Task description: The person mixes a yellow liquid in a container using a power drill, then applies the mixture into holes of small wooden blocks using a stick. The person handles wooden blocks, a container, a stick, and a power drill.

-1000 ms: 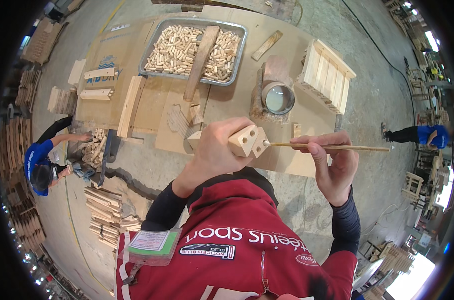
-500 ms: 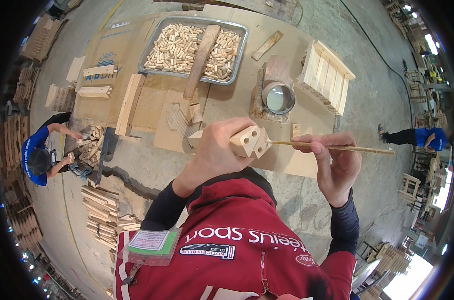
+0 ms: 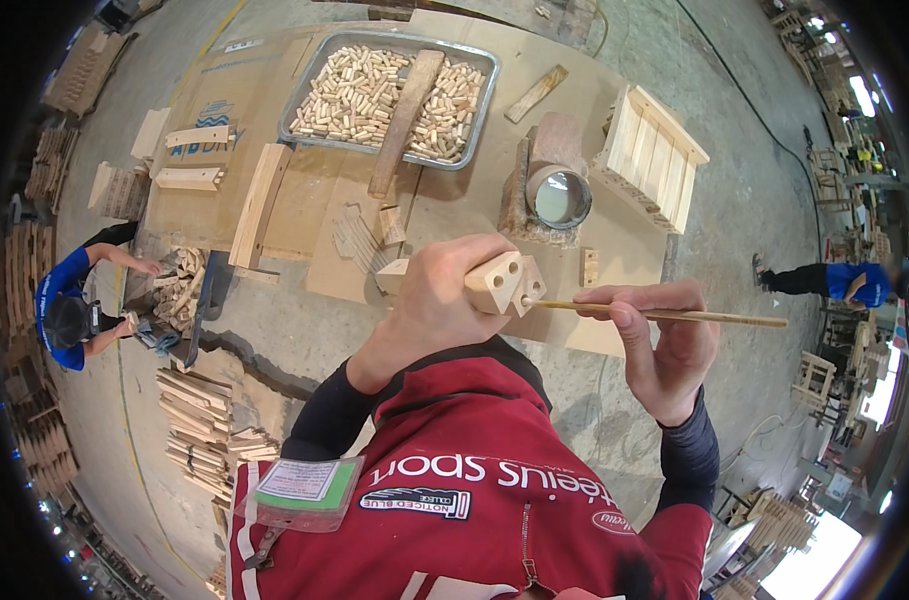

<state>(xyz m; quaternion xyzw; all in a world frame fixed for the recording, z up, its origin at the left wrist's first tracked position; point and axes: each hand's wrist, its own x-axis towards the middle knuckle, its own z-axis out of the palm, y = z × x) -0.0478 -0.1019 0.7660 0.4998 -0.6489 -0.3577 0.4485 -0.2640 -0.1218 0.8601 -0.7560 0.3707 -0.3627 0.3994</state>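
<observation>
My left hand [image 3: 436, 292] is wrapped round two pale wooden pieces side by side. The ends of both the left wooden piece [image 3: 493, 284] and the right wooden piece [image 3: 531, 281] show drilled round holes. A thin wooden stick [image 3: 734, 319] is pinched between the thumb and fingers of my right hand [image 3: 669, 345]. Its whitish tip meets a lower hole in the right piece; how deep it goes I cannot tell. Beyond my hands, a round pot [image 3: 560, 198] with a pale, shiny content sits in a crusted wooden holder.
Many short dowels fill a metal tray [image 3: 491, 95], with a wooden slat [image 3: 407, 125] across it. Slatted wooden parts [image 3: 654, 155] stand at the right of the cardboard-covered table [image 3: 454, 215]; a long bar [image 3: 260, 205] lies left. Co-workers [image 3: 74, 310] are at far left and far right.
The stick's tip has moved down and slightly left, from an upper hole to a lower one in the right piece. My right hand has shifted slightly with it; the left has barely moved.
</observation>
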